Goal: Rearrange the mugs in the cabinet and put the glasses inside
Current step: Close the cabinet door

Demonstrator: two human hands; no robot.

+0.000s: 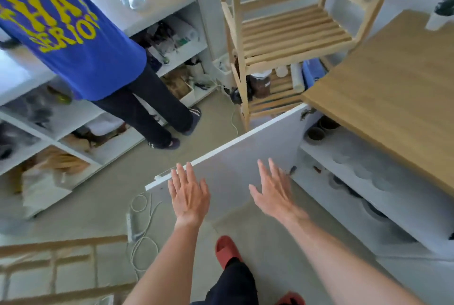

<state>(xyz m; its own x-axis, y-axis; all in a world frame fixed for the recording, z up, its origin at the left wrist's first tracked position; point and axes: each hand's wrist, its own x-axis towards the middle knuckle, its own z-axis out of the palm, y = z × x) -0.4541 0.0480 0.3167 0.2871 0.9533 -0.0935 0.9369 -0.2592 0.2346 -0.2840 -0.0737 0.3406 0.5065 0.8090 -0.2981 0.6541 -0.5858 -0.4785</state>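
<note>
A white cabinet door [228, 157] stands swung open in front of me. My left hand [189, 194] is spread flat, its fingertips at the door's outer edge. My right hand [275, 194] is also spread, over the door's inner face, holding nothing. To the right the open cabinet shows white shelves [363, 182] with blurred clear glasses [361, 172] on the upper shelf and dark mugs [315, 133] at its far end. More dark round dishes [373, 209] sit on the lower shelf. A wooden countertop [393, 88] covers the cabinet.
A person in a blue shirt [68, 34] stands at white shelving [73, 137] on the left. A wooden slatted rack [290, 34] stands beyond the door. A white cable and power strip [137, 226] lie on the floor, near my red slippers [228, 250].
</note>
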